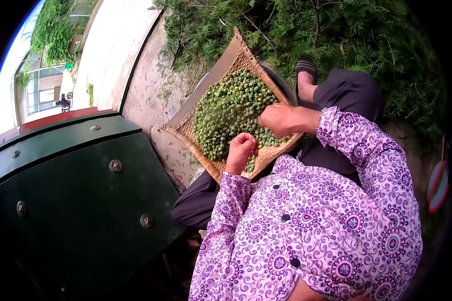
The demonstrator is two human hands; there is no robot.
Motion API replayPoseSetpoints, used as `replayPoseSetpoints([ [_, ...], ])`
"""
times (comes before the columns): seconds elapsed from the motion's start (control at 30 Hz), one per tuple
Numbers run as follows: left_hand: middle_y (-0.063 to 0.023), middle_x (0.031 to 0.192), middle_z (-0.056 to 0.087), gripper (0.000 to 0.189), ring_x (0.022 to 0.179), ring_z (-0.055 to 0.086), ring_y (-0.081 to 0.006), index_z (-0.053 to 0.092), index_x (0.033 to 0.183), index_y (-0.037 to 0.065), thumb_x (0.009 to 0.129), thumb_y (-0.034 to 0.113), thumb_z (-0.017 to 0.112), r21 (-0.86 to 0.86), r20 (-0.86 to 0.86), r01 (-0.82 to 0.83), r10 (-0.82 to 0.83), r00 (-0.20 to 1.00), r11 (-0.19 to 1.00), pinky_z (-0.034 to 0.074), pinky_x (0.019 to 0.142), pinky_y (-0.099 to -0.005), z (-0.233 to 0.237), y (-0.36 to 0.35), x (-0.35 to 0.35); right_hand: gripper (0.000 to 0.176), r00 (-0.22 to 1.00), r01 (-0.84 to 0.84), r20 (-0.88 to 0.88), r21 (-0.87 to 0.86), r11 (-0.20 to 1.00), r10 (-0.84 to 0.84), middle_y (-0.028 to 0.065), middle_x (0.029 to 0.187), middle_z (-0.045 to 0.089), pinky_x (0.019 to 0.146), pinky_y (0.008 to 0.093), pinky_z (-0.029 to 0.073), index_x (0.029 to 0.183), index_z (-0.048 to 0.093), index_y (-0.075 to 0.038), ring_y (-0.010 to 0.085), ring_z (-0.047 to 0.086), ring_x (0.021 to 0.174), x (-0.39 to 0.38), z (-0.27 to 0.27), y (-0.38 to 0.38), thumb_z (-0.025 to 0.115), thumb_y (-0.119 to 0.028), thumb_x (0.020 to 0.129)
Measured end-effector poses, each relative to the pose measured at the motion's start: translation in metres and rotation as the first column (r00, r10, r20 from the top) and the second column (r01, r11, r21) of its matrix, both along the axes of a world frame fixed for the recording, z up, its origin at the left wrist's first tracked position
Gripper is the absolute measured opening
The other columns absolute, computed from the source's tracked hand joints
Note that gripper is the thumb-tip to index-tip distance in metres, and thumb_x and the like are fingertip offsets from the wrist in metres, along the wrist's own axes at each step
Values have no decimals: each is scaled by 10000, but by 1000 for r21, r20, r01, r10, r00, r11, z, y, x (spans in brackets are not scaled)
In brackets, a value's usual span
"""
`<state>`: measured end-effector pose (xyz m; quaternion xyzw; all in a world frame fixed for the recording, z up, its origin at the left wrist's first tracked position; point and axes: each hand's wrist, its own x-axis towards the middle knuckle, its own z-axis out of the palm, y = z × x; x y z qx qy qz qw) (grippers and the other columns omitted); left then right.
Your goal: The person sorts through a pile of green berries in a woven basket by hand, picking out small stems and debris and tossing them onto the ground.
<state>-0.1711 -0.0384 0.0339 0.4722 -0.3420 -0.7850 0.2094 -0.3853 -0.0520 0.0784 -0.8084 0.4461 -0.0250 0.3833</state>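
A woven basket tray (pixel 278 152) with a flat flared end holds a heap of small round green berries (pixel 226 108), with a few stems among them. Over the near part of the heap, my left hand (pixel 241 152) is closed, thumb pressed against curled fingers. My right hand (pixel 280 120) is also closed, above the tray's right side, fingertips pointing down toward the berries. Whatever either hand pinches is too small or hidden to make out. The two hands are a short way apart.
Dark-trousered legs (pixel 336 95) flank the tray, one foot in a dark sandal (pixel 306 70). A dark green studded metal panel (pixel 85 190) stands at left. Leafy green branches (pixel 381 55) fill the upper right, beside concrete ground (pixel 148 90). A red-rimmed round object (pixel 438 185) sits far right.
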Motion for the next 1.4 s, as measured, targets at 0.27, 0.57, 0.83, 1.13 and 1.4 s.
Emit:
replayPoseSetpoints([
  [0.27, -34, 841, 599, 249, 705, 564, -141, 579, 1024, 0, 783, 61, 559, -303, 528, 392, -189, 828, 869, 464, 615, -270, -87, 1, -17, 272, 928, 284, 276, -95, 954, -249, 176, 797, 530, 703, 447, 413, 871, 520, 15, 345, 540, 786, -31, 38, -8, 585, -138, 656],
  [0.57, -210, 808, 632, 392, 809, 624, -333, 628, 914, 9, 723, 349, 665, -533, 702, 412, 114, 703, 739, 479, 663, -392, -67, 10, -56, 231, 891, 295, 406, -178, 939, -203, 175, 772, 527, 690, 453, 425, 809, 503, 11, 350, 546, 763, -24, 46, -3, 604, -165, 699],
  [0.83, -31, 1060, 502, 366, 919, 500, -146, 406, 1219, 48, 896, 207, 471, -337, 434, 388, -224, 873, 858, 428, 799, -282, -69, 1, -36, 181, 801, 363, 575, -245, 899, -167, 189, 668, 549, 632, 421, 464, 737, 521, 30, 351, 578, 682, -28, 28, -5, 588, -116, 654],
  [1.13, 22, 606, 466, 74, 459, 430, -90, 520, 792, 82, 849, 113, 557, 67, 154, 9, -19, 988, 998, 409, 452, -247, -29, -2, -10, 356, 906, 258, 371, -100, 961, -205, 199, 794, 583, 744, 400, 452, 936, 553, 66, 340, 577, 802, -22, 34, -10, 609, -161, 669],
  [1.4, 22, 626, 484, 61, 494, 462, -97, 530, 814, 73, 850, 103, 569, 62, -117, -115, 122, 986, 991, 432, 482, -262, 13, -11, -13, 526, 962, 135, 240, -10, 991, -129, 214, 1010, 560, 840, 413, 425, 1142, 496, 38, 332, 544, 956, -18, 25, -12, 610, -181, 678],
])
